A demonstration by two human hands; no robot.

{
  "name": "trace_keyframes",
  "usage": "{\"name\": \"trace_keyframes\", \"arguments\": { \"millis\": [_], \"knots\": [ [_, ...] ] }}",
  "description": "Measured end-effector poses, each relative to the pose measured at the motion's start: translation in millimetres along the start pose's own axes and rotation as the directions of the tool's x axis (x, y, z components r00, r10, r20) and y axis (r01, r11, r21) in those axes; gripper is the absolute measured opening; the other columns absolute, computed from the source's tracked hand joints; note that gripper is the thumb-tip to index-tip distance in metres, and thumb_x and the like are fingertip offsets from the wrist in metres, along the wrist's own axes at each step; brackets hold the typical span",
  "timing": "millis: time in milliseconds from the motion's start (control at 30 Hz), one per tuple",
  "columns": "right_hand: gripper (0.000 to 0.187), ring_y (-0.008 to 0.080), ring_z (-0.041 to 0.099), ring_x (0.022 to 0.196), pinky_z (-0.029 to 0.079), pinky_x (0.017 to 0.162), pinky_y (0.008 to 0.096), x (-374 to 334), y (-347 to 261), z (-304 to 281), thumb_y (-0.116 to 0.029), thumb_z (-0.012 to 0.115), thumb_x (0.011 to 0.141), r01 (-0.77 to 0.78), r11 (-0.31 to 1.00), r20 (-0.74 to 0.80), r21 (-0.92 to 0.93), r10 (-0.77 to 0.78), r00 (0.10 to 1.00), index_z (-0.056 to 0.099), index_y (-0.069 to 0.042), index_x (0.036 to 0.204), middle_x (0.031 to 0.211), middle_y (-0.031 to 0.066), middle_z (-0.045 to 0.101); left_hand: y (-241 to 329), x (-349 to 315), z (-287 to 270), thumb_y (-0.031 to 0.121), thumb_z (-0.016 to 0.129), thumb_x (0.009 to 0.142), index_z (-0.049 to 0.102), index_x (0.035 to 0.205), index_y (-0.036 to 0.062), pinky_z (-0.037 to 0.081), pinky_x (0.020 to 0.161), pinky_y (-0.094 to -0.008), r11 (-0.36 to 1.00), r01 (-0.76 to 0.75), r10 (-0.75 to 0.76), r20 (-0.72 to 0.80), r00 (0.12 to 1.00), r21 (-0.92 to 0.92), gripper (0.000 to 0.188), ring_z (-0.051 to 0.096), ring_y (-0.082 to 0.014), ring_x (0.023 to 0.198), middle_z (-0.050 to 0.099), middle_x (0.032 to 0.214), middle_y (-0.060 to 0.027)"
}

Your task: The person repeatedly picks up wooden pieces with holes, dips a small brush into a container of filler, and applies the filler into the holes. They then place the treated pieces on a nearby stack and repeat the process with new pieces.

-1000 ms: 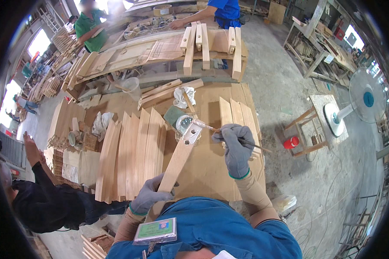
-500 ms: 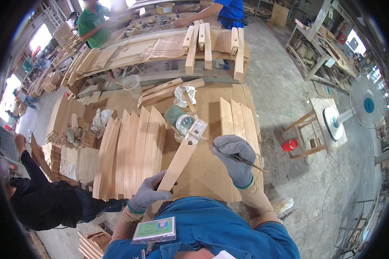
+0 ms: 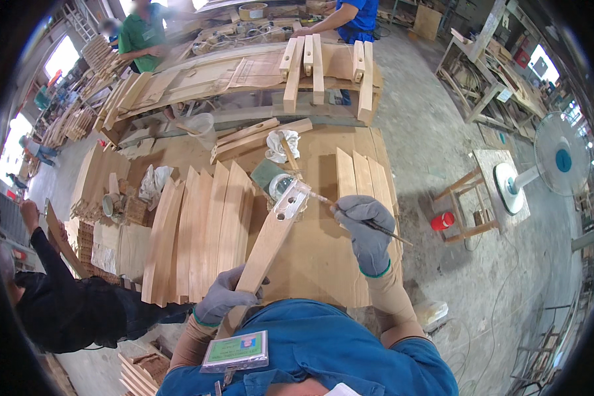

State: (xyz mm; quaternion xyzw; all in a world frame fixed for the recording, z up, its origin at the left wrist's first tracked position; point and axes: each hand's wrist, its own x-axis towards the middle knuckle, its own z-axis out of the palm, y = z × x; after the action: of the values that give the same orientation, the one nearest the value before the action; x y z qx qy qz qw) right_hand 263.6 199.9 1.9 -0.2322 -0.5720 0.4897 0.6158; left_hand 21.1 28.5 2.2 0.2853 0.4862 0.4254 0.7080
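My gloved left hand (image 3: 226,295) is closed round the near end of a pale wooden bar (image 3: 268,245), which slants up and away. Two round holes show near the bar's far end, where the wood is coated with something white and wet-looking. In my gloved right hand (image 3: 365,231) is a thin brush (image 3: 391,233), pinched between the fingers. Its tip points left and lies at or close to the bar's coated end. Just behind that end sits a round clear container (image 3: 282,186), partly hidden by the bar, beside a green pad (image 3: 264,173).
Several curved wooden pieces (image 3: 208,228) lie left on the cardboard-topped table (image 3: 310,277), with more (image 3: 363,181) at right. A white rag (image 3: 282,145) lies behind. Across stands another bench (image 3: 198,86) with two people. A standing fan (image 3: 561,158) is at right; a dark-clothed person (image 3: 66,303) at left.
My right hand has shifted slightly up and right with the brush. The bar has turned a little, so both holes now show plainly.
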Motion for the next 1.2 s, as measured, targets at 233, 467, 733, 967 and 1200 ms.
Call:
{"name": "trace_keyframes", "arguments": {
  "millis": [233, 467, 733, 967, 1200],
  "knots": [
    [0.02, 0.0171, 0.063, 0.084, 0.053, 0.076, 0.0287, 2.3, -16.3, 8.7, 0.013, 0.069, 0.073, -0.123, 0.976, -0.001, 0.179, 0.126, 0.992, 0.055, -0.001, 0.076, 0.093, 0.0131, 0.065, 0.1, -0.2, -3.2, 0.006, 0.076, 0.064, 0.054, 0.123, -0.0015, 0.05, 0.08, -0.0266, 0.999, -0.01, 0.009, 0.002, 1.0, 0.047, 0.063, 0.06, -0.0127, 0.086, 0.062, 0.104, -0.0075],
    [0.02, 0.0189, 0.063, 0.083, 0.052, 0.076, 0.0285, 11.0, 3.9, 4.4, 0.013, 0.069, 0.072, 0.161, 0.987, 0.101, 0.01, -0.161, 0.982, 0.055, -0.002, 0.076, 0.092, 0.0127, 0.065, 0.5, 2.1, -4.0, 0.006, 0.077, 0.064, 0.054, 0.124, -0.0015, 0.05, 0.08, -0.0261, 1.0, 0.007, -0.007, 0.019, 1.0, 0.009, 0.065, 0.06, -0.0126, 0.086, 0.062, 0.104, -0.0073],
    [0.024, 0.0203, 0.062, 0.082, 0.053, 0.076, 0.0322, 18.1, -3.4, 7.0, 0.018, 0.066, 0.071, 0.176, 0.984, 0.145, -0.009, -0.172, 0.974, 0.052, -0.002, 0.073, 0.089, 0.0135, 0.063, 1.0, 6.5, -6.8, 0.004, 0.077, 0.062, 0.054, 0.125, -0.0015, 0.049, 0.079, -0.0257, 0.999, -0.013, 0.012, 0.022, 1.0, 0.038, 0.067, 0.06, -0.0125, 0.085, 0.062, 0.104, -0.0071],
    [0.021, 0.0173, 0.062, 0.081, 0.051, 0.072, 0.0271, 18.2, -2.5, 11.8, 0.013, 0.068, 0.073, 0.019, 0.999, -0.019, 0.037, -0.019, 1.0, 0.054, -0.003, 0.073, 0.09, 0.0117, 0.066, 2.1, 10.0, -5.3, 0.005, 0.077, 0.061, 0.054, 0.124, -0.0024, 0.049, 0.077, -0.0265, 0.999, -0.021, 0.02, 0.015, 1.0, 0.028, 0.068, 0.06, -0.0134, 0.083, 0.063, 0.102, -0.0076],
    [0.02, 0.0207, 0.06, 0.085, 0.05, 0.075, 0.0292, 26.7, 9.9, 0.2, 0.013, 0.065, 0.073, 0.357, 0.923, 0.262, -0.143, -0.312, 0.913, 0.055, -0.004, 0.07, 0.094, 0.013, 0.065, -1.6, 15.5, -10.7, 0.006, 0.076, 0.061, 0.054, 0.124, -0.0023, 0.049, 0.076, -0.0263, 0.999, -0.016, 0.014, 0.048, 0.999, 0.041, 0.068, 0.06, -0.0132, 0.082, 0.063, 0.103, -0.0078]
  ]
}}
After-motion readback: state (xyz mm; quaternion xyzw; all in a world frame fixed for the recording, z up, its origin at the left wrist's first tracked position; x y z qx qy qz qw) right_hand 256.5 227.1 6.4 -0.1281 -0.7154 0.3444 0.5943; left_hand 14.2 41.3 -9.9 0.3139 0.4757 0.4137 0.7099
